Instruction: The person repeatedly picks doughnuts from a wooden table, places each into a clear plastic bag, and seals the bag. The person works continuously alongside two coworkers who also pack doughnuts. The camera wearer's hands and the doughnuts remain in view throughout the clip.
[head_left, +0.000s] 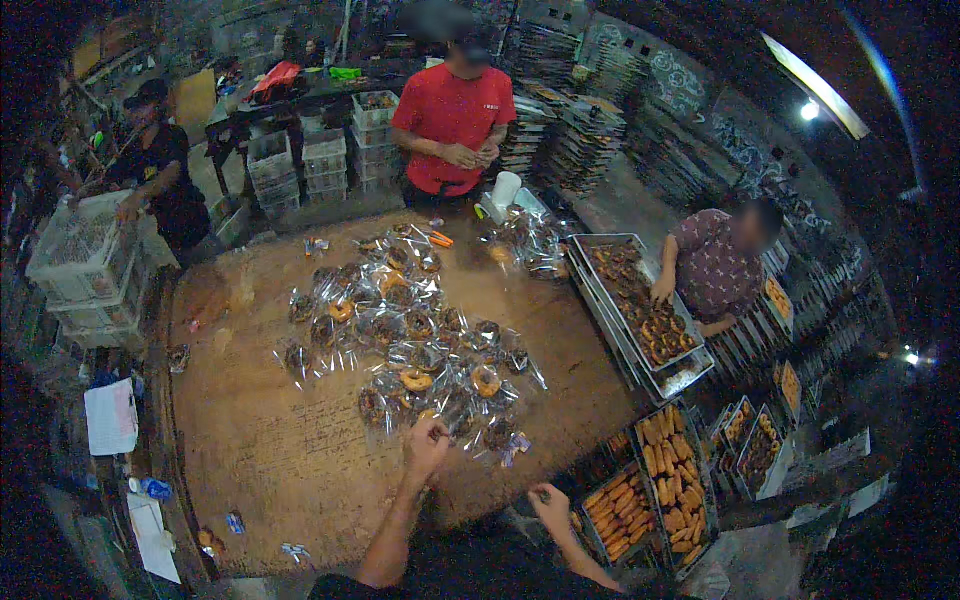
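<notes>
My left hand (428, 452) is over the near edge of a spread of doughnuts in clear plastic bags (420, 325). Its fingers are pinched together; whatever they hold is too small to make out. Just beyond those fingers lies a bagged ring doughnut (415, 381), with another bagged doughnut (486, 380) to its right. My right hand (551, 508) hovers off the table's near right edge, fingers curled toward the thumb, and what is in them cannot be made out. Close to its right is a tray of long golden pastries (618, 512).
The wooden table (270, 440) carries orange-handled scissors (440, 239). A second pastry tray (673, 470) and stacked trays of dark-topped doughnuts (645, 305) line the right side. Three people work around: one in red (455, 130), one at right (720, 260), one by crates (85, 250).
</notes>
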